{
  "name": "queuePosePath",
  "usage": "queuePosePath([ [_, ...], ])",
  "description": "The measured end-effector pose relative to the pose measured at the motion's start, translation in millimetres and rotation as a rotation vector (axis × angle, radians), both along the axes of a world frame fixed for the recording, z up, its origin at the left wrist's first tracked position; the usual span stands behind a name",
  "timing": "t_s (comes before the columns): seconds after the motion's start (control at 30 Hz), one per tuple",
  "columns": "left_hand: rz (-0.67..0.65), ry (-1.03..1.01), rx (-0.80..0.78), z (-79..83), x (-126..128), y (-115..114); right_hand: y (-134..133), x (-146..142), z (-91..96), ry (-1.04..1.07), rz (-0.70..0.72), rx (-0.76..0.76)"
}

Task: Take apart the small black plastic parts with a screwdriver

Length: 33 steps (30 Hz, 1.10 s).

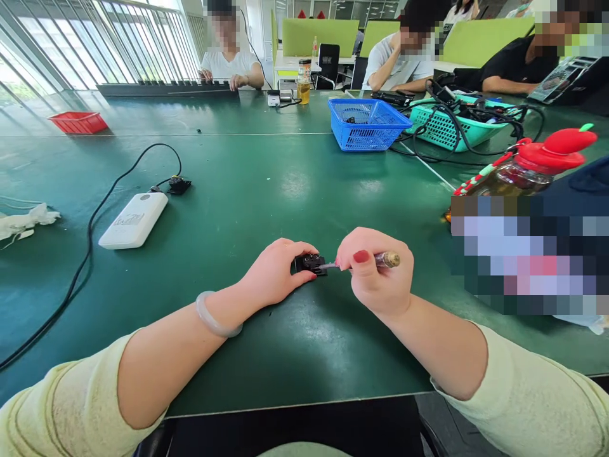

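Observation:
My left hand grips a small black plastic part between thumb and fingers, low over the green table. My right hand is closed around a screwdriver with a gold-coloured handle end. Its thin metal shaft points left, and the tip meets the black part or lies just over it; the exact contact is too small to tell. The fingers hide most of the handle.
On the green table lie a white power bank with a black cable, a red basket, a blue basket and a teal basket heaped with cables. A red-lidded bottle stands right. Several people sit opposite.

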State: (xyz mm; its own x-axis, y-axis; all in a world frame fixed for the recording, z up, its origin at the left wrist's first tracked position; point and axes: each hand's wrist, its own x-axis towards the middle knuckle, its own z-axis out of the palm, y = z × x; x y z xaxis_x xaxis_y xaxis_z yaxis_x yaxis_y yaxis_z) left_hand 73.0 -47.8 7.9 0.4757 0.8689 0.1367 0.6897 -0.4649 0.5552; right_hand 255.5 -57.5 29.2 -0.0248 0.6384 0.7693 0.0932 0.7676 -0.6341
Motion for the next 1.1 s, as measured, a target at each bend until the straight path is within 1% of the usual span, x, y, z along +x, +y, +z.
queuePosePath([
  [0.2,0.0,0.005,-0.005,0.9,0.2,0.3,-2.8,2.7,3.2,-0.078,0.068,0.03],
  [0.37,0.007,0.007,-0.001,0.7,0.2,0.2,-4.7,3.9,3.0,-0.181,0.086,0.089],
  [0.47,0.002,0.012,0.0,1.2,0.3,0.4,-4.7,4.0,1.7,-0.148,0.095,0.132],
  [0.63,-0.006,0.013,0.001,0.7,-0.5,0.8,-4.9,3.6,1.5,-0.106,0.037,0.144],
  [0.77,-0.007,0.007,0.003,-0.4,-1.5,1.0,-5.4,2.8,1.0,-0.081,0.023,0.175],
  [0.93,-0.004,0.015,-0.006,1.3,-0.2,0.7,-5.1,2.2,0.0,-0.088,-0.021,0.201],
  [1.1,0.005,0.017,-0.013,2.1,0.8,0.1,-5.2,2.3,-0.6,-0.082,-0.014,0.202],
])
